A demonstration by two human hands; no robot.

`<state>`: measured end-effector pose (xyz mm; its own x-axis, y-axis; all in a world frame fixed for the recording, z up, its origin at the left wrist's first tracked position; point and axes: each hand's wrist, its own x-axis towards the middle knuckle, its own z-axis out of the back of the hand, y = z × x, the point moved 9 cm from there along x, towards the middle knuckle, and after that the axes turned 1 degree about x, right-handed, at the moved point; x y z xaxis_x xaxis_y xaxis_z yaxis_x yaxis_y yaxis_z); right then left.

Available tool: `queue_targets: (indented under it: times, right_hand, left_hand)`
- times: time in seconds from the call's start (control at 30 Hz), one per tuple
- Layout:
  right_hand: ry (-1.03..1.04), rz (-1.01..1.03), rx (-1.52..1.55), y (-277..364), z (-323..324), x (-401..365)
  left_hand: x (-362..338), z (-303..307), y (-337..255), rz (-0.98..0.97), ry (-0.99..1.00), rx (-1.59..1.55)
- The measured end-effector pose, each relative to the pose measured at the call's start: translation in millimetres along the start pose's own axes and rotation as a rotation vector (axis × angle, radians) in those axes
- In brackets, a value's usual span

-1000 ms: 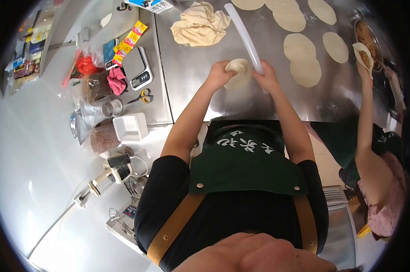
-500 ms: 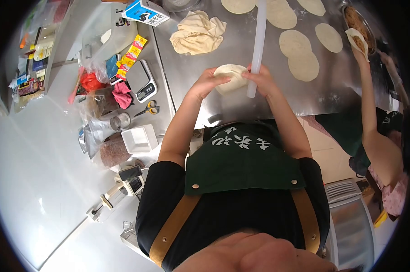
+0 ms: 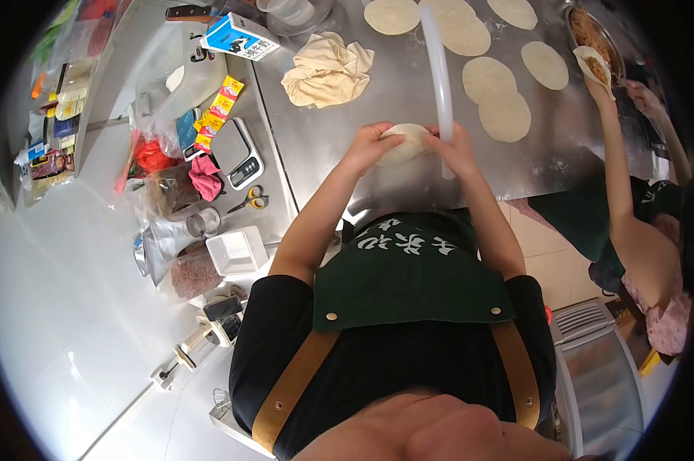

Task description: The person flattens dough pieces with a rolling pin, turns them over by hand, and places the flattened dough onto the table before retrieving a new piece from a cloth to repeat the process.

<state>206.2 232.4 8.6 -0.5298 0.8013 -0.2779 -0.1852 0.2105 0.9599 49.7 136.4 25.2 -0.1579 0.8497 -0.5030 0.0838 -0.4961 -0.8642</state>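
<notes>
A flat round of dough (image 3: 405, 146) is held up at the table's near edge between my two hands. My left hand (image 3: 376, 144) pinches its left side, thumb on top. The fingers of my right hand (image 3: 456, 150) are closed on its right edge. A long white rolling pin (image 3: 437, 61) runs across my right hand, which grips it along with the dough; its lower end shows below the fingers. Several rolled dough rounds (image 3: 505, 117) lie beyond on the steel table (image 3: 408, 84). A crumpled pale cloth (image 3: 328, 69) sits to the left.
On the left are a milk carton (image 3: 241, 36), a kitchen scale (image 3: 239, 154), scissors (image 3: 252, 198) and a white tray (image 3: 238, 251). At right, a co-worker's hand holds a filled dough round (image 3: 595, 69) by a bowl of filling (image 3: 592, 34).
My hands have shifted slightly right and toward me with the dough round, and it looks flatter. The rolling pin has tilted, its lower end moving right. The co-worker's other hand has come nearer the bowl.
</notes>
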Motion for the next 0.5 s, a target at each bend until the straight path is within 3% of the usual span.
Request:
queue_targets:
  times: [0.13, 0.23, 0.37, 0.5]
  right_hand:
    - [-0.174, 0.038, -0.028, -26, 49, -19]
    - [-0.223, 0.038, 0.241, -29, 77, -42]
    - [-0.27, -0.026, 0.163, -35, 113, -68]
    - [-0.282, -0.061, -0.008, -40, 134, -86]
  left_hand:
    - [22, -22, -16, -0.012, -0.033, -0.051]
    - [53, -35, -36, -0.069, -0.091, -0.217]
    - [110, -7, -52, -0.135, -0.245, -0.365]
    - [136, 38, 1, 0.074, -0.503, -0.087]
